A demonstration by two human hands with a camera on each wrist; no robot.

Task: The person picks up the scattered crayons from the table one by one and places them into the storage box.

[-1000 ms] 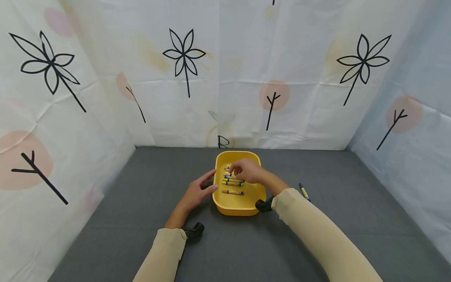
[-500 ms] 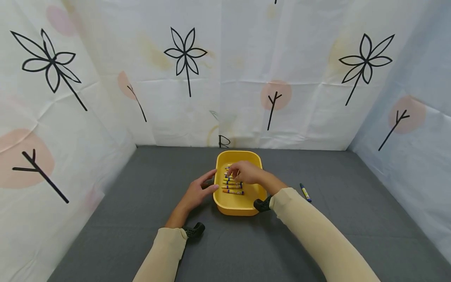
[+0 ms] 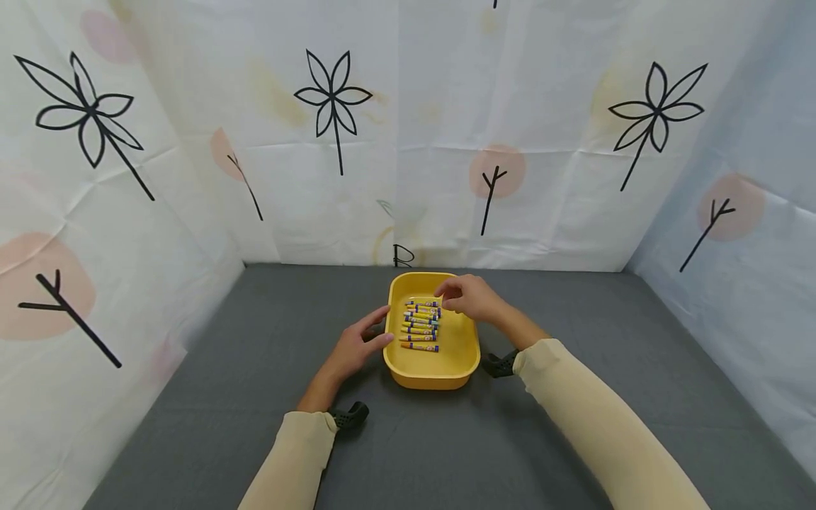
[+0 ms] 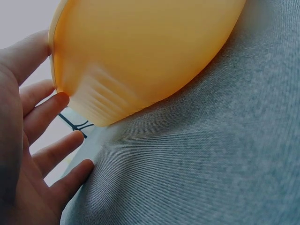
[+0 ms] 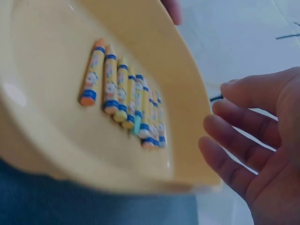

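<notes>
A yellow plastic tray (image 3: 431, 381) stands on the grey cloth, with several crayons (image 3: 418, 329) lying side by side in a row inside. Their wrappers are yellow with blue bands; the orange crayon (image 5: 93, 75) lies at the near end of the row. My left hand (image 3: 349, 350) touches the tray's left rim with fingers spread and extended, as the left wrist view also shows. Over the tray's far right rim hovers my right hand (image 3: 472, 296), its fingers loosely bent. Nothing shows between those fingers in the right wrist view.
Grey cloth (image 3: 287, 312) covers the table. White fabric walls (image 3: 433, 85) printed with flowers and trees rise at the back and on both sides. A dark wrist strap (image 3: 349, 416) sits below the left hand.
My right hand has moved from over the crayons to the right and away, uncovering the row, which is now more even. The left hand stays. The right sleeve now covers the table crayon's spot.
</notes>
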